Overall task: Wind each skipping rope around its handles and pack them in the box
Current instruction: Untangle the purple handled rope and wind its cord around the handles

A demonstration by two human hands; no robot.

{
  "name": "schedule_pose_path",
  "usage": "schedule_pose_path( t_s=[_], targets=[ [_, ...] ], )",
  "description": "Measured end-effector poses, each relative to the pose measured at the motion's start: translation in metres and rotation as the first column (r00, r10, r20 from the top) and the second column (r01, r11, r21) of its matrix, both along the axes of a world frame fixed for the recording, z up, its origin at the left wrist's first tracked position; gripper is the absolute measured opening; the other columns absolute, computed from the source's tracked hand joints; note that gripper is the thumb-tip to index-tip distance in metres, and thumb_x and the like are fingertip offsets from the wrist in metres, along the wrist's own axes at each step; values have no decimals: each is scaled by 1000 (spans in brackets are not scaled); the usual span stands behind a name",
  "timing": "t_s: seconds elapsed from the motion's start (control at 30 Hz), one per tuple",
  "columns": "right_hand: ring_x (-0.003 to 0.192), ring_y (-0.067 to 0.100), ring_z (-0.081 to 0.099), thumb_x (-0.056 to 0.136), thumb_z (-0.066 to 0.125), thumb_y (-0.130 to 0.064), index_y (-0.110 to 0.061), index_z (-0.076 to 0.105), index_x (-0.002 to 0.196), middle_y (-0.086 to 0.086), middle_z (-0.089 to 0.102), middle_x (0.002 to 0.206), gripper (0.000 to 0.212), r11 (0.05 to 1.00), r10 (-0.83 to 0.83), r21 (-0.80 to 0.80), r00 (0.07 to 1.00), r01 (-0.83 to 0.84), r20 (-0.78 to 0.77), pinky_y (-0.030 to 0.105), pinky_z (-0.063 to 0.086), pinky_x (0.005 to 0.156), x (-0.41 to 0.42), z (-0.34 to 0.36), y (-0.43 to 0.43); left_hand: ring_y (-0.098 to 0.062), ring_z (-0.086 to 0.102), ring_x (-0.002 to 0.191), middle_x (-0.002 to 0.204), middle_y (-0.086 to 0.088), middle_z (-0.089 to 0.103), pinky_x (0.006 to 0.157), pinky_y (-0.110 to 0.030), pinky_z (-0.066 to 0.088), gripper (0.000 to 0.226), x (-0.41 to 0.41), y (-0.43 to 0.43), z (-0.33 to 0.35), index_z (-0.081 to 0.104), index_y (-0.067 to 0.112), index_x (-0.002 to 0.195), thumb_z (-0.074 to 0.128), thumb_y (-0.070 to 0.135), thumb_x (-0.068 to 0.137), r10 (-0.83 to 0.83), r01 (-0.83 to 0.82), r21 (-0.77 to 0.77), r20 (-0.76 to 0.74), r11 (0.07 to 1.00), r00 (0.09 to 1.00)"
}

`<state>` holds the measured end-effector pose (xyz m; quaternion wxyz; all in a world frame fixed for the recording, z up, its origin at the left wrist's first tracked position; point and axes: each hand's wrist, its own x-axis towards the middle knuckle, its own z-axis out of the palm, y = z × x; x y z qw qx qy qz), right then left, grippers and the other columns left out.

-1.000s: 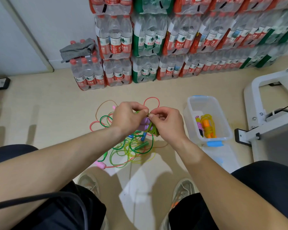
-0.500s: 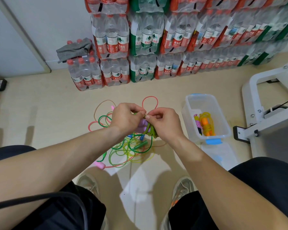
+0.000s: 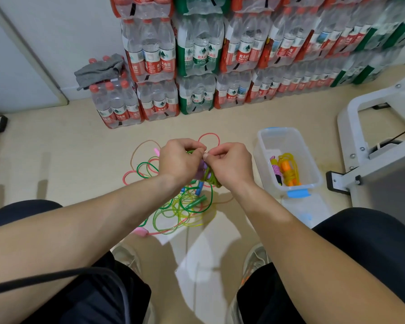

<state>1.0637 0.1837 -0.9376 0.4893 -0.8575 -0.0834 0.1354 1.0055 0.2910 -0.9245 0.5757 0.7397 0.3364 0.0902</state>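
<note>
Pinched by both left hand (image 3: 180, 161) and right hand (image 3: 229, 164), just left of the box (image 3: 259, 146): the green rope (image 3: 214, 181). Could have sprung loose on a slipped end, snagging the tangled ropes (image 3: 180, 206) there.

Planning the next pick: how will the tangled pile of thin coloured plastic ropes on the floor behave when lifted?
The pile of thin coloured plastic ropes probably hangs floppy, as it lies in loose loops. Crossed strands likely drag neighbours along.
</note>
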Motion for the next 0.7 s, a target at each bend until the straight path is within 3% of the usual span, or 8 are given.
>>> schedule_pose_path(
  t_s=[0.07,0.13,0.2,0.3,0.43,0.57,0.7],
  targets=[
    [63,6,64,81,81,-23,-26,71,67,-8,69,66,17,999,-13,39,1000,14,-7,19,50,61,5,2,-2,-28,74,61,72,-9,74,66,-41,63,12,1,2,4,77,16,90,66,14,92,-31,32,-26,29,999,999],
    [64,9,64,79,82,-21,-27,70,63,-8,69,65,21,996,-36,77,999,39,-37,22,52,64,11,3,-5,-20,74,71,77,-1,76,71,-25,59,16,3,8,10,78,20,91,62,18,92,-63,64,-36,35,997,997],
    [59,6,62,80,82,-18,-25,72,65,-10,68,62,19,990,-35,131,992,50,-119,21,50,59,17,5,-9,-20,70,73,80,-1,75,71,-26,56,23,4,13,16,77,19,89,55,14,92,-68,74,-138,47,988,997],
    [55,5,58,85,77,-10,-20,73,70,-8,67,62,18,973,60,230,969,-3,-238,18,43,48,24,9,-19,-16,60,60,72,-5,68,56,-23,51,29,0,22,22,72,10,93,46,-3,93,-59,78,-307,70,949,996],
    [79,20,62,90,70,-3,-16,73,79,3,70,82,17,934,195,345,942,-93,-272,33,50,72,30,10,-24,-15,68,65,83,-9,75,59,-22,57,26,-7,30,24,71,6,96,55,-13,91,-152,196,-367,146,909,978],
    [74,18,63,93,65,-2,-10,71,85,6,66,89,13,905,298,397,893,-153,-338,28,53,67,29,19,-24,-7,66,63,78,4,75,60,-20,53,29,-11,35,27,73,13,92,62,-13,88,-257,293,-243,168,925,952],
    [67,15,59,96,60,-6,-13,67,88,1,66,76,14,878,389,447,803,-173,-453,27,48,66,28,28,-29,1,68,72,79,11,76,66,-13,51,23,-14,38,37,72,16,94,67,-6,89,-394,405,-12,204,914,896]
  ],
)
